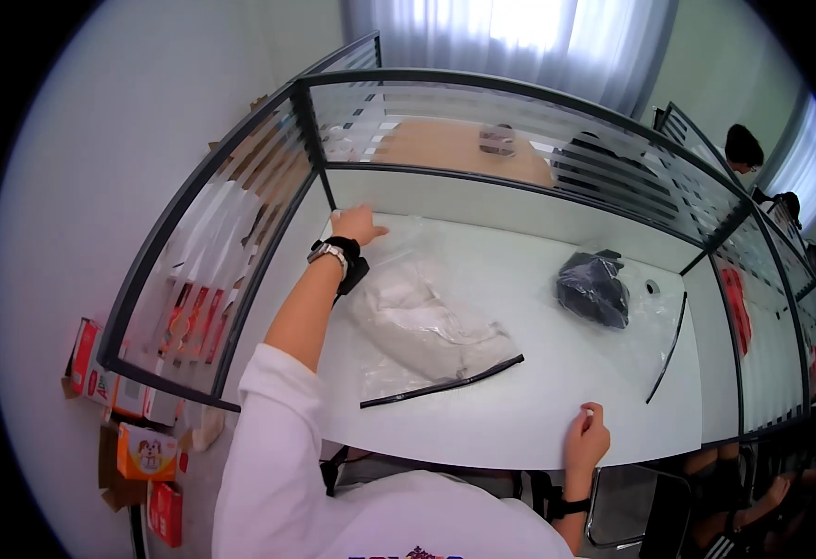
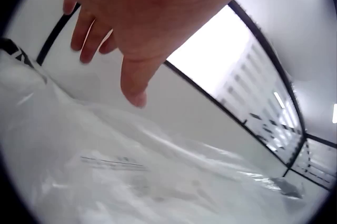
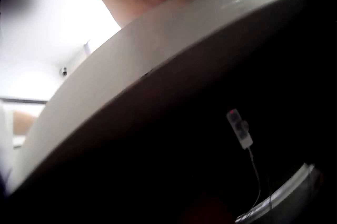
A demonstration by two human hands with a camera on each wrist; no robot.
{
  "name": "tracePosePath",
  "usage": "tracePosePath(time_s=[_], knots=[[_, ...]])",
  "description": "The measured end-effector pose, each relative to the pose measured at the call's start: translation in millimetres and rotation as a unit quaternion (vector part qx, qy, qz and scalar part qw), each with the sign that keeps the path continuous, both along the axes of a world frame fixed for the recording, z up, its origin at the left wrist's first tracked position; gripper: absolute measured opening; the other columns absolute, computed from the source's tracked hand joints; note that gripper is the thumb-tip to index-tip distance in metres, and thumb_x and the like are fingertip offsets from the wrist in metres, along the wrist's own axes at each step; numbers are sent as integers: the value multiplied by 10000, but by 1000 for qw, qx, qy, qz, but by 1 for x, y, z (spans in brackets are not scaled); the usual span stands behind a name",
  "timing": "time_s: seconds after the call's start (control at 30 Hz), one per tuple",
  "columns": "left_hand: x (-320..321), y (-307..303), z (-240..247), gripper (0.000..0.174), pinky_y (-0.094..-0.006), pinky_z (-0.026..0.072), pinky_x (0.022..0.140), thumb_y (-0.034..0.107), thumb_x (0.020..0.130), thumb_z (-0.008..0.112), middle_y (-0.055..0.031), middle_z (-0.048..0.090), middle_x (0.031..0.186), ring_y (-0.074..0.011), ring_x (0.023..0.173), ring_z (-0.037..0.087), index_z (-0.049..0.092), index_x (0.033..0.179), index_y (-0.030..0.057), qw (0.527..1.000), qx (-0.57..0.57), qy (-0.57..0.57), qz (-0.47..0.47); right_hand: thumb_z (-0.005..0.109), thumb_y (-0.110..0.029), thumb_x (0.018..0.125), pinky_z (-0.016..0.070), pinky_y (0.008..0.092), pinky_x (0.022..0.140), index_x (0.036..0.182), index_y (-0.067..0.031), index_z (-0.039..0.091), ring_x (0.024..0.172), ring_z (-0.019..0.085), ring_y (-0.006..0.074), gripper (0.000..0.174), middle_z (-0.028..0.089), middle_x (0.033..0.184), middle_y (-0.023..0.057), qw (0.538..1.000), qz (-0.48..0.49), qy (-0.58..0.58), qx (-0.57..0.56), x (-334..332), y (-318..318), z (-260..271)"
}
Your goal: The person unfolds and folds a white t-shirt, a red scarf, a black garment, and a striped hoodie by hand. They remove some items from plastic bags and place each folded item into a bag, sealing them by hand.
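Beyond the far end of a clear plastic bag with off-white cloth inside, my left hand reaches to the back left corner of the white table. Its fingers are extended and hold nothing; in the left wrist view the thumb points down over the plastic. A black strip runs along the bag's near edge. My right hand rests at the table's front edge with loosely curled fingers. Farther back on the right lies a second clear bag with a dark folded cloth in it.
Dark-framed clear partitions stand around the table's back and sides. A small grey roll-like object lies near the dark cloth. Boxes are stacked on the left, below the table. A chair stands at the front right.
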State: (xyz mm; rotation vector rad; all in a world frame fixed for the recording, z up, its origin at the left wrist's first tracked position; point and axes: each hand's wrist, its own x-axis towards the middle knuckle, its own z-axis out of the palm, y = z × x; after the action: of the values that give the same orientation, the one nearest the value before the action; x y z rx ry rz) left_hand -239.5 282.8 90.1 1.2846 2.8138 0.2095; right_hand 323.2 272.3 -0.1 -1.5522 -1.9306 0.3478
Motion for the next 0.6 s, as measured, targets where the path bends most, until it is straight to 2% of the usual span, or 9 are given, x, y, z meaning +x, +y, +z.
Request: tracePosePath(time_s=[0.07,0.13,0.2,0.27,0.33,0.37,0.43,0.5,0.6], knots=[[-32,12,-8,277,-466,502,912,329,866,686,-181,730,1018,-357,988,684,730,953,70,980,-52,-177,-77,593,-132,934,366,398,494,1029,-95,663,462,480,239,124,469,521,70,1000,0,-1,14,0,-4,-3],[-21,25,19,262,-461,526,830,253,916,575,-196,722,927,-369,946,680,729,835,57,979,178,-56,-79,595,-133,931,376,404,496,997,-96,667,467,494,256,105,480,528,80,1000,11,21,11,2,-1,-3],[-9,30,72,310,-441,516,794,250,956,521,-198,717,883,-393,894,673,701,865,14,943,281,-55,-168,598,-130,930,376,407,493,978,-90,664,470,503,261,91,489,529,86,999,24,26,0,4,-1,0],[-10,24,105,306,-440,519,788,255,949,543,-210,714,893,-387,881,678,698,877,1,932,309,-93,-166,599,-128,928,376,407,492,976,-89,662,470,507,262,89,493,529,87,999,32,22,0,3,-1,5],[-37,24,80,294,-448,523,782,262,946,570,-211,720,902,-376,892,686,710,919,4,934,316,-81,-148,587,-130,931,399,413,493,982,-91,672,476,544,286,106,543,542,80,999,49,0,-5,2,2,9],[-31,16,58,332,-459,527,792,317,933,606,-205,727,899,-372,908,697,727,958,9,948,305,-31,-82,586,-130,927,403,418,495,982,-92,672,481,550,290,109,547,545,82,999,49,-3,-4,2,2,7],[-48,12,-8,707,-499,505,976,630,846,672,-267,674,1197,-435,1143,637,665,1229,35,991,136,6,15,586,-131,907,418,433,504,984,-97,675,502,576,303,123,568,559,88,999,52,1,11,4,4,2],[-39,9,-50,927,-469,408,1119,748,762,688,-298,621,1295,-430,1281,566,598,1362,47,990,39,-93,97,595,-129,908,413,428,507,974,-97,674,498,563,300,108,553,553,92,999,47,16,19,6,4,-2],[-28,10,-16,545,-401,507,921,483,826,743,-198,733,1068,-303,1025,690,722,1113,21,976,7,-192,-106,606,-125,905,413,422,516,963,-99,676,504,556,298,95,544,555,99,998,38,39,23,3,4,-3]])
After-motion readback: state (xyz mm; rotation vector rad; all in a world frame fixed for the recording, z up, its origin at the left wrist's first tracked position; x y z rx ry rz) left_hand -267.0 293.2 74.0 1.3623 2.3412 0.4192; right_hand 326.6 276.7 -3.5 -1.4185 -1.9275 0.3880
